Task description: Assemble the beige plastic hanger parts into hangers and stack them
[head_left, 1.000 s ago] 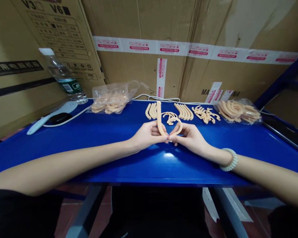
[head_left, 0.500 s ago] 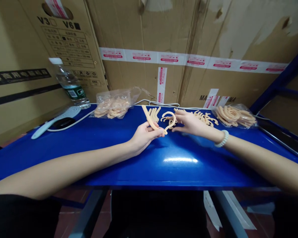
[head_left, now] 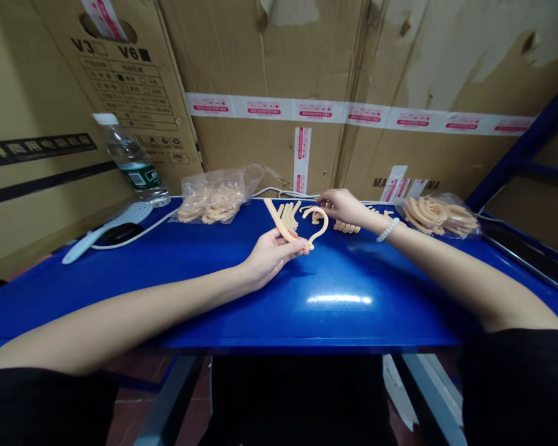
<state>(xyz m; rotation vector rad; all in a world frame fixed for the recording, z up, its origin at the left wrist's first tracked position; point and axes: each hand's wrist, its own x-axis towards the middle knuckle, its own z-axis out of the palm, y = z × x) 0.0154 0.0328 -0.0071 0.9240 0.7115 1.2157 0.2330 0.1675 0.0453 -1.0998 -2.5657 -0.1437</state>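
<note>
My left hand [head_left: 273, 253] is closed round a peach-coloured plastic piece [head_left: 292, 231], a long strip joined to a curved hook, held just above the blue table [head_left: 204, 279]. My right hand [head_left: 340, 205] reaches to the back of the table, its fingers bent over a small loose peach piece [head_left: 312, 214] among the rows of curved peach strips [head_left: 288, 214]. Whether those fingers grip anything is hidden. A pale bead bracelet [head_left: 387, 230] is on my right wrist.
Two clear bags of peach parts lie at the back, one on the left [head_left: 211, 199] and one on the right [head_left: 439, 215]. A water bottle [head_left: 130, 161], a light blue brush [head_left: 106, 229], a white cable [head_left: 139, 232] and cardboard boxes [head_left: 353, 74] ring the table.
My right hand let go of the joined piece and moved away to the loose parts at the back. My left hand tilted the piece and kept hold of it.
</note>
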